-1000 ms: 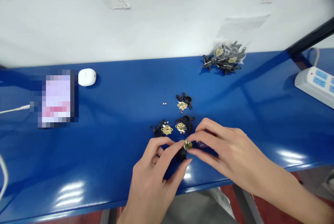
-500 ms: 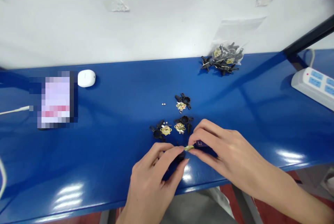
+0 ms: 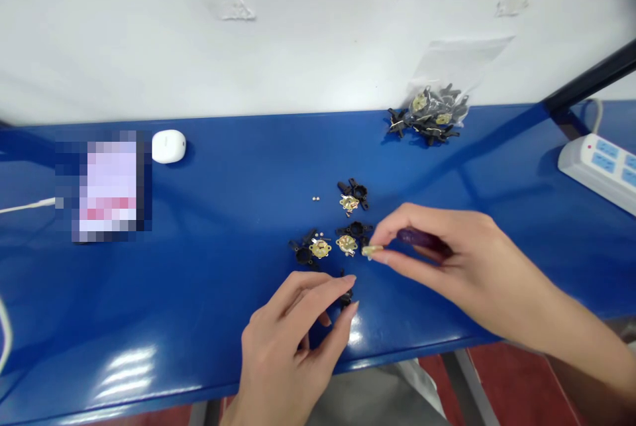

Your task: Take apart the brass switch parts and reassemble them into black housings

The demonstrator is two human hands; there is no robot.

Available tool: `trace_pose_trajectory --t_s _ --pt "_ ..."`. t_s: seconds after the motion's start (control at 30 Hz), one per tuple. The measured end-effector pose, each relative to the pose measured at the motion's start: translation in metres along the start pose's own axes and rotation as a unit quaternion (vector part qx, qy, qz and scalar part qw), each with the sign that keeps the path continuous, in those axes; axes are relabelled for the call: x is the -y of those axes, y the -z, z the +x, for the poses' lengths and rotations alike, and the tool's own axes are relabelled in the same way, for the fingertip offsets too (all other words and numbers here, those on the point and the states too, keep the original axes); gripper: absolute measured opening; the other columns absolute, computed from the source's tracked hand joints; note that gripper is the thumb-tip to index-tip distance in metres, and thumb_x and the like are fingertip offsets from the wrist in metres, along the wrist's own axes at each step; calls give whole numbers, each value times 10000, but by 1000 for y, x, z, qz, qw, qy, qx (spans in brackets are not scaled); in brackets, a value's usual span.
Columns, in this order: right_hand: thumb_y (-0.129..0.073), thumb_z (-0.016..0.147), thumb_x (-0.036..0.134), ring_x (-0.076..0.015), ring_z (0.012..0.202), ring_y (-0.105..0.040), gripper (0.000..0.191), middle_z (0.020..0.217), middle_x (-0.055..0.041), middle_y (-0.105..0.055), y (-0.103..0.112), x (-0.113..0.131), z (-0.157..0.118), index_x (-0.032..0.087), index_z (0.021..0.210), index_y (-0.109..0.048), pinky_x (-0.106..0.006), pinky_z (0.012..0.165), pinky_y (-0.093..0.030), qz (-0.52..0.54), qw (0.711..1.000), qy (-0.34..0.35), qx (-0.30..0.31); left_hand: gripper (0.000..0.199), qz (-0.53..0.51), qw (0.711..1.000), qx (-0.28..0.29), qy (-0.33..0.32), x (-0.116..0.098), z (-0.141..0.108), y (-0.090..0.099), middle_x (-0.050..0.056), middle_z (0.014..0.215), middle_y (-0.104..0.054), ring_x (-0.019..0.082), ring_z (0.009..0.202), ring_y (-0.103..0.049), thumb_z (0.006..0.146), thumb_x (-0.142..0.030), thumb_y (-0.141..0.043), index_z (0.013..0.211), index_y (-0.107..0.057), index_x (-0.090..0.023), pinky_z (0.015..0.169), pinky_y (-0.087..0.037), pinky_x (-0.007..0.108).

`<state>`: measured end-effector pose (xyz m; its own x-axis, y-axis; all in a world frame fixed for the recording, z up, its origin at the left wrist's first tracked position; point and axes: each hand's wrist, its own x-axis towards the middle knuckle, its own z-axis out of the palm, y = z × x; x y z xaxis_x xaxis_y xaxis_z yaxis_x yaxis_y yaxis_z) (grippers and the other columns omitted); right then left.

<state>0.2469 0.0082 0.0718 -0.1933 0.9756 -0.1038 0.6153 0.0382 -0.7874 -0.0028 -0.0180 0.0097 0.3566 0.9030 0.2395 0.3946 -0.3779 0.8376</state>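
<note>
Nearest, over the blue counter (image 3: 209, 300), the left hand (image 3: 293, 333) has thumb and forefinger parted, with a black part (image 3: 346, 295) at the gap; whether it touches that part cannot be told. Farther right, the right hand (image 3: 462, 264) pinches a small brass disc (image 3: 370, 250) edge-on between thumb and forefinger, with a dark purple handle (image 3: 421, 238) lying within its curled grasp. Just beyond are two flat metal plates (image 3: 320, 249) side by side, each with black pieces (image 3: 303, 255) around it. Behind them lies a third plate (image 3: 349, 203), near two tiny beads (image 3: 316, 199). Farthest, a clear bag (image 3: 440, 103) of similar parts leans against the wall (image 3: 298, 48).
</note>
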Motion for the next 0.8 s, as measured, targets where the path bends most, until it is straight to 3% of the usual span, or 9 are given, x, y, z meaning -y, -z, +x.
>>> trace_pose_trajectory --t_s 0.17,0.37,0.57,0.8 --pt "-727 1085 373 -123 719 -603 102 947 50 -781 9 2 35 317 1113 -808 -291 635 -440 8 998 42 -39 341 -15 1000 -3 -3 1 1 0 16 1124 -767 52 658 -699 1000 -70 -774 1255 -824 -290 470 -532 164" --pt "-750 1054 326 -132 698 -586 173 889 22 -751 6 -4 81 269 1201 -821 -315 656 -445 26 996 83 9 345 -21 1000 -2 -9 4 3 -1 12 1105 -760 49 654 -694 996 -57 -772 1247 -827 -287 471 -530 164" --pt "-830 974 286 -137 712 -600 110 822 -1 -759 -6 -8 117 183 939 -808 -336 717 -463 -8 997 81 -3 346 -30 999 -3 -9 6 2 0 10 1099 -755 53 675 -703 994 -56 -776 1255 -820 -279 474 -518 168" --pt "-792 971 242 -134 691 -565 96 797 -11 -741 -11 -11 137 173 911 -823 -337 722 -439 -41 996 77 -6 338 -25 1000 3 -4 6 2 1 10 1103 -765 61 668 -706 1000 -72 -773 1253 -817 -292 483 -521 179"
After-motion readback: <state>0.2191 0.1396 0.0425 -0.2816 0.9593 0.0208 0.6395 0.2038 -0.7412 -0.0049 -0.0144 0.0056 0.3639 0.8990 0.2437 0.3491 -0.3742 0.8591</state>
